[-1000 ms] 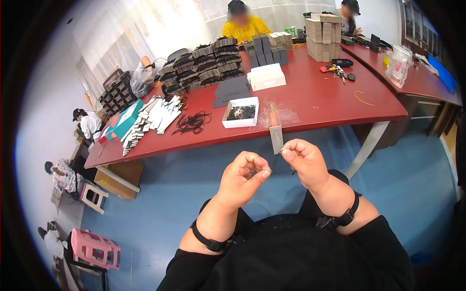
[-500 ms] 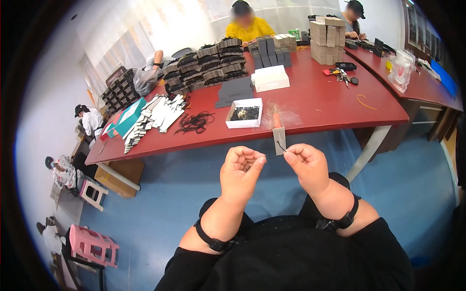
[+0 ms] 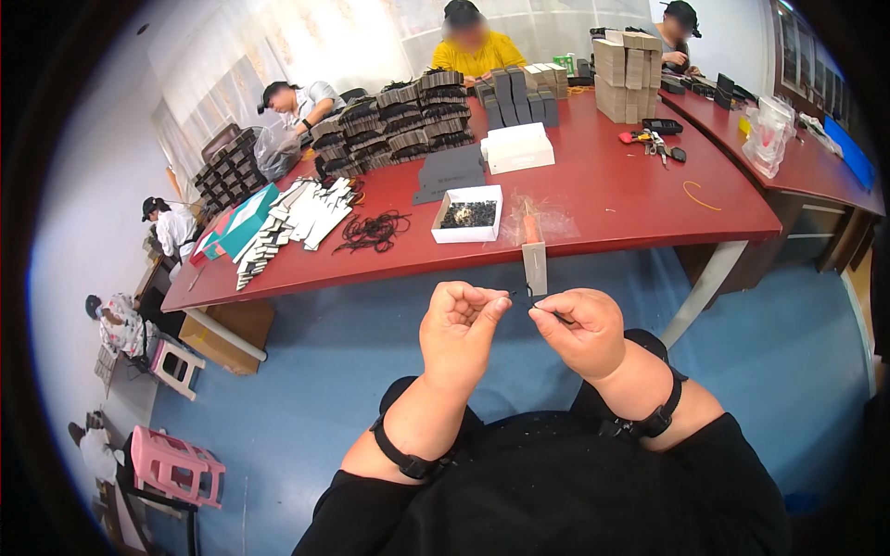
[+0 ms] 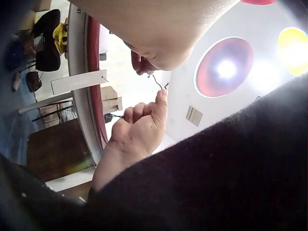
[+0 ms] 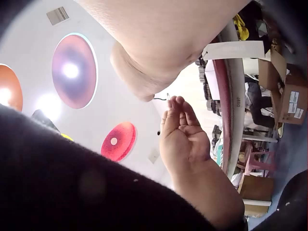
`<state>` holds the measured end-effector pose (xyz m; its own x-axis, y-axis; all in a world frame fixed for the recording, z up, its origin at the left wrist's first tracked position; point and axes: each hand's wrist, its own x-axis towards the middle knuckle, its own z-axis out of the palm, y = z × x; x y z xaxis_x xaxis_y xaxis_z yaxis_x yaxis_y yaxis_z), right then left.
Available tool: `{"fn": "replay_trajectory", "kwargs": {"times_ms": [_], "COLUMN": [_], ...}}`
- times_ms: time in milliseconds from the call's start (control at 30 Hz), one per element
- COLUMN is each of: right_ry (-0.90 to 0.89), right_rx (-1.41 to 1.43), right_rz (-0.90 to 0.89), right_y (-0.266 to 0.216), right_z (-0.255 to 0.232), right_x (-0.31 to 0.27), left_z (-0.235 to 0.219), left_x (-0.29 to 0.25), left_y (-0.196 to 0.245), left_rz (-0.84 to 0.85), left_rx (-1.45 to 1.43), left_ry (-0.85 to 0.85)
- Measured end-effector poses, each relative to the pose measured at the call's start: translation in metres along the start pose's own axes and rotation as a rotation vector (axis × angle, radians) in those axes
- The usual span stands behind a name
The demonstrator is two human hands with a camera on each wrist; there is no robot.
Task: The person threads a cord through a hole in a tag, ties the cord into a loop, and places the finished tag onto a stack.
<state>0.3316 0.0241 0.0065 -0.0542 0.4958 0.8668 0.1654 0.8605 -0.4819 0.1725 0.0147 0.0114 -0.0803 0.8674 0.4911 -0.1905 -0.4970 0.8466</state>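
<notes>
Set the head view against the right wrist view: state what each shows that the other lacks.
Only the head view shows the keys and the clear plastic container. Only the right wrist view shows red ceiling discs and a ceiling vent. Both show the left hand, right hand, a dark cord and the pale strip jutting past the table edge.

The left hand (image 3: 459, 332) and right hand (image 3: 586, 334) had a small gap between them. Just ahead, a strip (image 3: 535, 269) poked out from the table (image 3: 640, 199).
</notes>
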Motion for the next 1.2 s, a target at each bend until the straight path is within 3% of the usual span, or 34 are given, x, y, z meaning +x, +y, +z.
{"fn": "replay_trajectory", "kwargs": {"times_ms": [633,1200], "right_ry": [0.037,0.043], "right_rx": [-0.088,-0.082], "right_rz": [-0.098,-0.061], "right_y": [0.0011,-0.0019], "right_z": [0.0026,0.0033], "right_x": [-0.0002,-0.0006], "left_z": [-0.0005,0.0019], "left_x": [-0.0055,-0.0090], "left_y": [-0.0034,-0.0072], "left_rz": [0.058,0.319], "left_rx": [0.052,0.352], "left_ry": [0.006,0.016]}}
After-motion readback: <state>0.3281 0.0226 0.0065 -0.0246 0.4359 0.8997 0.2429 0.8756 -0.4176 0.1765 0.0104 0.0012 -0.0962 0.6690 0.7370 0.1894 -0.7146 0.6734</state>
